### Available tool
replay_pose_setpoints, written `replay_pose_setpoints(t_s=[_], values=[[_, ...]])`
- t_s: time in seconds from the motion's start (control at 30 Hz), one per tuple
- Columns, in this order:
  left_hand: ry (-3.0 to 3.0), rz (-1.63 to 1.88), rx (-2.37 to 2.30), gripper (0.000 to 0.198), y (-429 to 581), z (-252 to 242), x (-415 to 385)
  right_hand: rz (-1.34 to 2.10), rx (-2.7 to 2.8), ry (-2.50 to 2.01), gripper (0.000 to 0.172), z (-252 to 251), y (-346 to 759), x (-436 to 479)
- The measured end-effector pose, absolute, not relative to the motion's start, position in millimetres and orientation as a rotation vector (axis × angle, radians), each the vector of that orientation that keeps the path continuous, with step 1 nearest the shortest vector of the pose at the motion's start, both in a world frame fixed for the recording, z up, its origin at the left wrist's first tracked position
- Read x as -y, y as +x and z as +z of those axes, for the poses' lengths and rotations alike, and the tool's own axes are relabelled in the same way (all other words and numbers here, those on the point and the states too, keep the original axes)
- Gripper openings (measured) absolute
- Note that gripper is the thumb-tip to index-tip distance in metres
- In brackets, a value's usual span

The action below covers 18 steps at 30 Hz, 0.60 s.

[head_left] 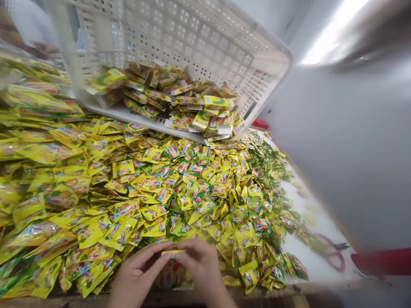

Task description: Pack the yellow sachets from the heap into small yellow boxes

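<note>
- thin stack of sachets (173,251): seen edge-on as a narrow yellow strip, it is held between both hands at the near edge of the table, just above the front of the loose pile.
- left hand (135,273): the fingers are curled inward, and the thumb and fingertips are pinched on the left end of the stack.
- right hand (201,266): the fingers are closed in the same way on the right end, so that the fingertips of the two hands almost meet.
- pile of sachets (175,189): small yellow-and-green sachets are heaped loosely over most of the tabletop.
- larger yellow packets (22,150): these are stacked along the left side, touching the pile, and are blurred.
- white crate (186,26): it is tilted over the far side of the pile, with bundled sachets (174,100) gathered in its lower part.
- table (314,262): a bare white strip is left at the right.
- scissors (328,252): red-handled, they are laid on that bare strip, near the pile's right edge and well apart from the hands.
- red object (388,260): it is seen at the right edge; what it is cannot be told.
</note>
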<state>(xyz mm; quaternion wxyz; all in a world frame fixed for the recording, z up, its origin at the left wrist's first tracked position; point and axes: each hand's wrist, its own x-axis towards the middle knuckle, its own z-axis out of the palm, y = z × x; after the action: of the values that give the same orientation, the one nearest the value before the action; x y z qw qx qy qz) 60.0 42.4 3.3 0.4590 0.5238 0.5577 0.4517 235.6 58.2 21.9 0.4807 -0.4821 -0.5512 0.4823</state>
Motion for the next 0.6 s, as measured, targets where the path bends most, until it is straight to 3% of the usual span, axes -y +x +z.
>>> replay_pose_setpoints(t_s=[0.3, 0.6], values=[[1.825, 1.098, -1.174, 0.021, 56, 11, -48, 0.963, 1.613, -1.069, 0.005, 28, 250, -54], [2.082, 1.081, -1.093, 0.044, 47, -23, -18, 0.662, 1.95, -1.059, 0.031, 11, 259, -7]])
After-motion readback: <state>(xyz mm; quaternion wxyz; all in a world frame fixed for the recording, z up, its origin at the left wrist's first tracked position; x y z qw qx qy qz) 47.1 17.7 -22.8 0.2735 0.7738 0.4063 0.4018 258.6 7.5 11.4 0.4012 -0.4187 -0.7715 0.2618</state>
